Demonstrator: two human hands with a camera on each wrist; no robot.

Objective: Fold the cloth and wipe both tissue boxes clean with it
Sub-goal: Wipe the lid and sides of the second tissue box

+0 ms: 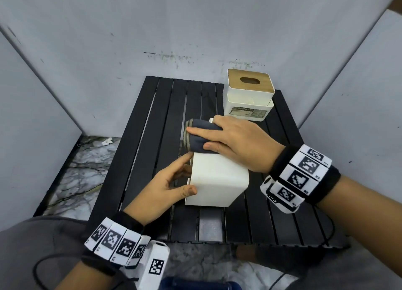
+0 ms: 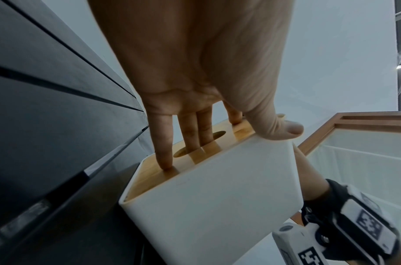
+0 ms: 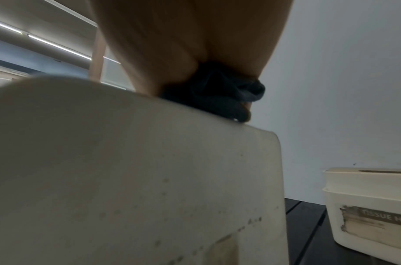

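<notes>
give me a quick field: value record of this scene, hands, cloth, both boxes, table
left hand: steadies near tissue box, fingers on its wooden lid, thumb on white side
right hand: presses folded dark cloth on that box's upward side
near tissue box: tipped on its side, lid facing left
far tissue box: upright at the back right, untouched, worn label
table: black, slatted
stage: wiping the near box

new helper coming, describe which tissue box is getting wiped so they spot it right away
On the black slatted table, two white tissue boxes stand. It is the near box, tipped on its side between both hands, a dark cloth pressed on top. The far box stands upright, untouched, wooden lid up.
</notes>
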